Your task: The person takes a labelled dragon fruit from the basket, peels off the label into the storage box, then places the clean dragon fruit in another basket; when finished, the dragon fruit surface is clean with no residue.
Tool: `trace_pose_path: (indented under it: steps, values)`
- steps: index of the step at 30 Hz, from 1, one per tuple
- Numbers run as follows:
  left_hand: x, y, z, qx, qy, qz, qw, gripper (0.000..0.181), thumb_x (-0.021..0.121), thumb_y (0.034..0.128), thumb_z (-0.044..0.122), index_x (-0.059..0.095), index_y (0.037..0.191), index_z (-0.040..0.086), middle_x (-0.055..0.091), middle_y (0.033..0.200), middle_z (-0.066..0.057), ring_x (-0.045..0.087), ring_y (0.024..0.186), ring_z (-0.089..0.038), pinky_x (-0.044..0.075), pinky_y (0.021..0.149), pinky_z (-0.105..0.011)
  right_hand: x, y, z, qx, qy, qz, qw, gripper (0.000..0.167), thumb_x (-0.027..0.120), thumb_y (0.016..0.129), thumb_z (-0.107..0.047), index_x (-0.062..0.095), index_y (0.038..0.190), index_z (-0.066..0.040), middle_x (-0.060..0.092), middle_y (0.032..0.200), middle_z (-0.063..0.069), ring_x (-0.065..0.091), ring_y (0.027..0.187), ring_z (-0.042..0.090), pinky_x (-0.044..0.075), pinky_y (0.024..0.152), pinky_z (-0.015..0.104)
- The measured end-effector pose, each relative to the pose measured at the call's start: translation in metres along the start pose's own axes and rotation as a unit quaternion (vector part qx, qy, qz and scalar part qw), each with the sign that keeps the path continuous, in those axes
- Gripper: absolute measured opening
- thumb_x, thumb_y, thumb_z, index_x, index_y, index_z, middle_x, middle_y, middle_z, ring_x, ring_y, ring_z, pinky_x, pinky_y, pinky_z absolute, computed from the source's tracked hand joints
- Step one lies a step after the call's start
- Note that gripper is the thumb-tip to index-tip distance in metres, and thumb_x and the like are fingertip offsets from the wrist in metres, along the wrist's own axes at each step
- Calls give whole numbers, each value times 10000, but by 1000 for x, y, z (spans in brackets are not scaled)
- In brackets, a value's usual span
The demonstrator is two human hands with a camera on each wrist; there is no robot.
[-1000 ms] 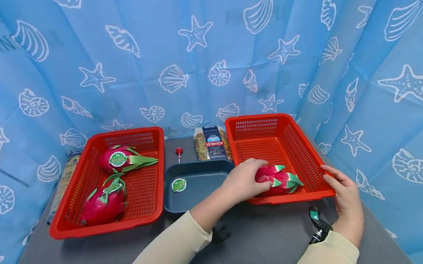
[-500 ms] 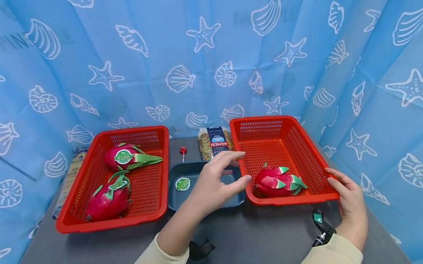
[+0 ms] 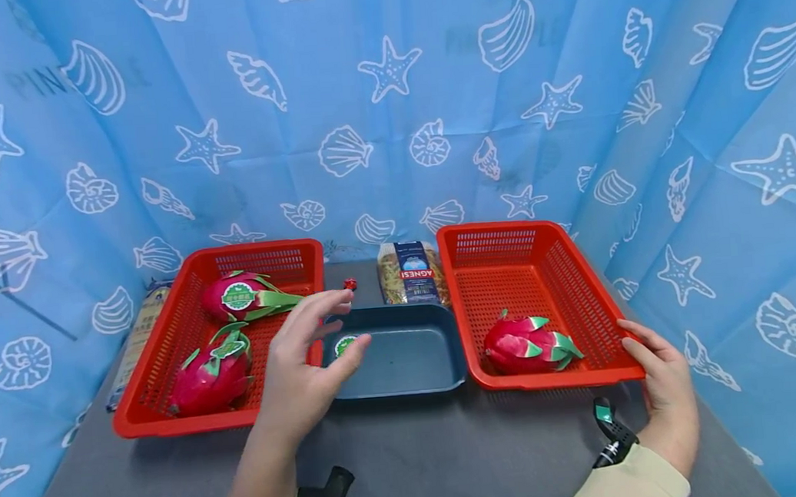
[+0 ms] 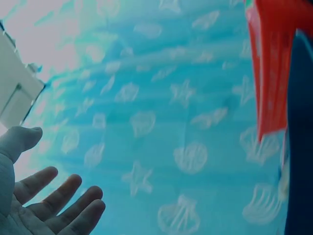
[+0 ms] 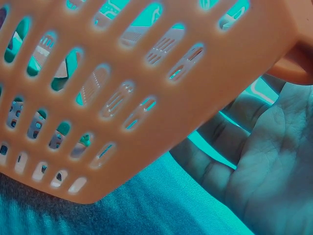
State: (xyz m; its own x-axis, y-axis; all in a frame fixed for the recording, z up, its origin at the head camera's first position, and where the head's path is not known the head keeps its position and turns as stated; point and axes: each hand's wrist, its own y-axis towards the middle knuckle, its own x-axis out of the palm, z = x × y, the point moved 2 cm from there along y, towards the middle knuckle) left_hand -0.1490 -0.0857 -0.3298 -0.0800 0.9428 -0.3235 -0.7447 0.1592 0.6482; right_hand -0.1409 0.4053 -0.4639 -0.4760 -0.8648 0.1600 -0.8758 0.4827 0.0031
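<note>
My left hand (image 3: 302, 371) is in the air over the right side of the left red basket (image 3: 140, 430) and the dark blue tray (image 3: 399, 364). Its fingers are spread and hold nothing; in the left wrist view the bare palm and fingers (image 4: 63, 200) show. My right hand (image 3: 664, 380) grips the front right corner of the right red basket (image 3: 553, 380) by its rim. A pink dragon fruit (image 3: 529, 343) with green tips lies at the front of that basket. Two more, one upper dragon fruit (image 3: 238, 298) and one lower dragon fruit (image 3: 209, 377), lie in the left basket.
Behind the tray stand a pasta bag (image 3: 414, 274) and a red lollipop (image 3: 350, 283), its stick hidden by my left hand. A long yellowish packet (image 3: 139, 340) lies left of the left basket. A blue shell-patterned curtain (image 3: 390, 141) closes off the back and sides.
My left hand has let go of the dragon fruit in the right basket and moved left across the tray. My right hand stays at the basket's rim. The head view has shifted slightly.
</note>
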Motion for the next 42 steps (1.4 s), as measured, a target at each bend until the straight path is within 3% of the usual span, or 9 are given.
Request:
trace_pose_path:
  steps: [7,10,14,21,27,32,37,42]
  values:
    - [-48,-10,-8,-81,406,884,9952,655,828,797,-43,622,1398,119,622,1357,-22,621,1166,-201,529,932,-233,0,-1,-3,-63,1,-22,10000,234,663,1004,-128,781,1183,-223,723,992,-147,727,794,48,560,708,165]
    - [-68,-14,-15,-256,455,1205,9913,648,810,802,-60,629,1396,124,630,1345,-44,624,1164,-212,515,935,-205,1,-1,-2,-86,-20,-37,10000,231,666,1003,-128,780,1183,-215,721,993,-146,726,795,46,558,712,162]
    - [-92,-21,-26,-526,585,1652,9831,615,782,828,-62,631,1397,116,627,1349,-64,619,1172,-212,504,929,-177,1,-1,-1,-115,-65,-49,9999,228,661,1004,-119,783,1171,-216,723,993,-143,724,799,43,555,723,156]
    - [-134,-35,-49,-614,758,2337,9674,532,712,878,-56,623,1393,44,652,1315,-129,642,1139,-189,500,925,-164,1,-2,0,26,-239,50,9997,228,672,1002,-144,778,1183,-234,710,992,-166,712,815,26,550,714,146]
    - [-167,-50,-73,-1026,1207,2865,9449,427,688,932,9,663,1356,55,687,1249,-107,659,1084,-113,502,915,-158,1,-1,-2,-21,-273,37,9996,232,667,1003,-123,775,1182,-225,712,988,-162,708,817,22,550,718,144]
    - [-185,-65,-97,-1837,1643,3217,9142,391,712,952,108,694,1341,141,689,1244,-6,631,1068,-61,491,947,-173,0,-2,-2,-73,-261,77,9996,234,667,1001,-120,776,1177,-229,714,979,-160,711,801,22,546,714,137]
    - [-196,-79,-125,-2825,1882,3142,8866,383,688,979,216,685,1360,167,665,1281,43,586,1061,-4,465,980,-172,0,-3,-3,-205,-106,-45,9997,245,649,1005,-80,788,1147,-224,729,965,-138,722,767,43,553,693,148]
    - [-202,-92,-151,-3485,1734,2937,8731,418,645,1000,256,646,1410,171,634,1326,47,556,1058,25,467,1003,-205,2,-2,-3,-206,-117,-151,9996,251,647,1005,-76,789,1151,-222,733,965,-137,724,771,45,552,704,147]
